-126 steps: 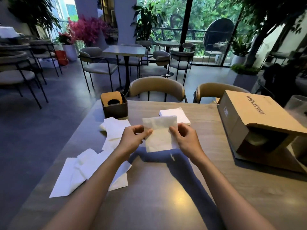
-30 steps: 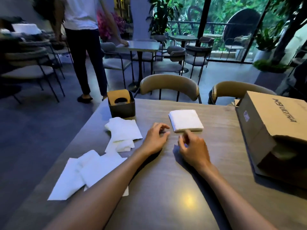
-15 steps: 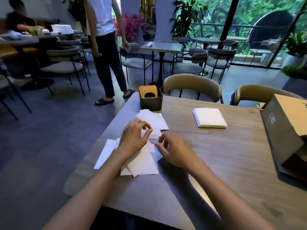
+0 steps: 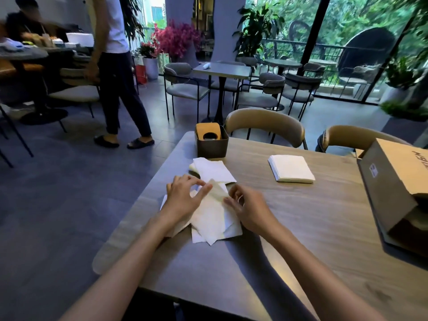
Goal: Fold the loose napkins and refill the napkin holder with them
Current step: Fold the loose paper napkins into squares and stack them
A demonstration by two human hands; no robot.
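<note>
Progress: partway, early-mid by the look of it.

Done: a stack of folded napkins sits squared up, mid-worktop, well apart from the hands, to the right of the holder.

Not done: napkin holder at far left corner of worktop shows only its tan insert w/ a dark hole; no napkins seen in it, so refill prob. not begun.

Loose napkins lie in a messy overlapping pile near left, plus a few more just in front of the holder.

Left hand: fingers spread, thumb and fingertips lifting the edge of the top sheet. Right hand: fingers curled, pinching the same sheet's right edge. Looks like pick-up for the next fold.

Left to do: several folds, then load the stack into the holder.

Cardboard box at right, untouched.
</note>
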